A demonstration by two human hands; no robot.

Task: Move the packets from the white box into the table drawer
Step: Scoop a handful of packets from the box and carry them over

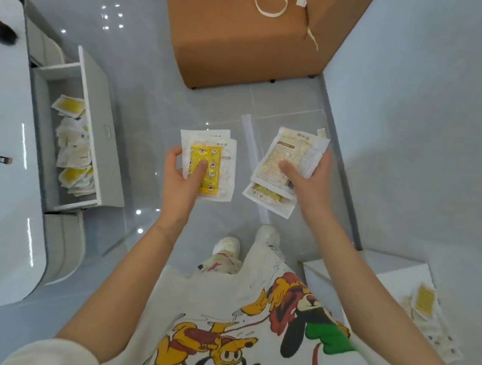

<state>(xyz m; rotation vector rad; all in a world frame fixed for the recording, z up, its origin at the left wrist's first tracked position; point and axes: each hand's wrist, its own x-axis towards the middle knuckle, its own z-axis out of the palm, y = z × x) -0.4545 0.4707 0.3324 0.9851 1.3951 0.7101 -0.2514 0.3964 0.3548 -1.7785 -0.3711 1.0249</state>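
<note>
From the head camera, you are looking straight down at your own arms. The drawer (pixel 100 130) is standing pulled out from the white worktop (pixel 8 116) on your left. Its long front panel is sticking out over the grey floor (pixel 152 100). A strip of bare floor is lying between that panel and your left grip (pixel 182 180), so there is open room on that side. A big brown block (pixel 250 27) is sitting on the floor ahead of you. A pale wall is running close along your right side.

Your left grip is clamped on a small stack of packets (pixel 222 176). The thumb is pressing on the yellow top one and the fingers are curling round the left edge. The long side of this stack is pointing away from you, almost straight.

Your right grip (pixel 305 185) is clamped on a second stack of pale packets (pixel 287 155). The thumb is on top and the fingers are wrapping the right edge. Its long side is also pointing away from you, leaning a little to the right at the far end.

The two stacks are near each other but not touching.

More drawer packets (pixel 75 154) are lying in a messy row along the drawer. The white box (pixel 391 276) is sitting low on your right, with a few box packets (pixel 425 300) inside.
</note>
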